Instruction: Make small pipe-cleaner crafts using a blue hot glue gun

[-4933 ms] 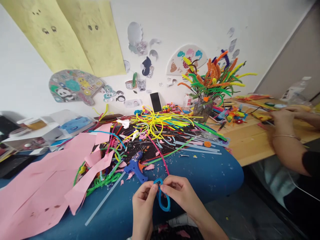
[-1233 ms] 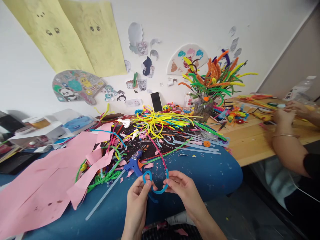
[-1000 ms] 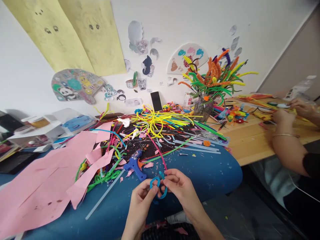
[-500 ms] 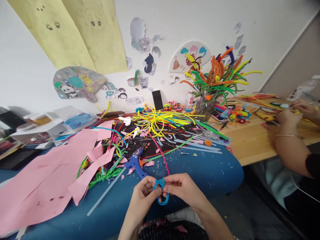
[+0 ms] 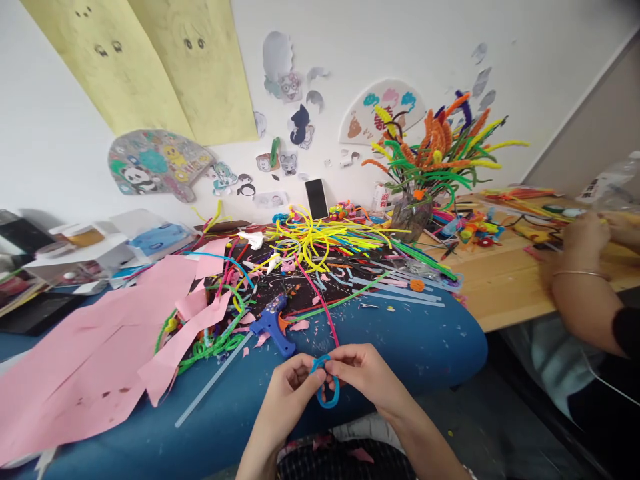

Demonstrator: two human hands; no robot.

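A blue pipe cleaner (image 5: pixel 330 402), bent into two loops, is held up between my hands above the near edge of the blue table mat. My left hand (image 5: pixel 293 393) pinches it from the left with thumb and forefinger. From the right, my right hand (image 5: pixel 363 377) pinches the same piece near the join of the loops; the fingertips partly hide it. Just beyond my hands lies a blue hot glue gun (image 5: pixel 275 327) with a clear glue stick (image 5: pixel 213 383) behind its handle. A pink pipe cleaner (image 5: pixel 323 303) runs toward my right hand.
Pink sheets (image 5: pixel 95 367) cover the left side. Yellow pipe cleaners (image 5: pixel 320 243) are heaped behind, near a propped phone (image 5: pixel 316 199). A vase (image 5: pixel 413 217) of pipe-cleaner flowers stands at the back right. At the wooden table (image 5: pixel 505 280), another person's hands (image 5: pixel 590 233) work.
My right fingertips have moved slightly up to the top of the blue pipe cleaner, and its lower loop shows more fully. The other person's hands have shifted a little.
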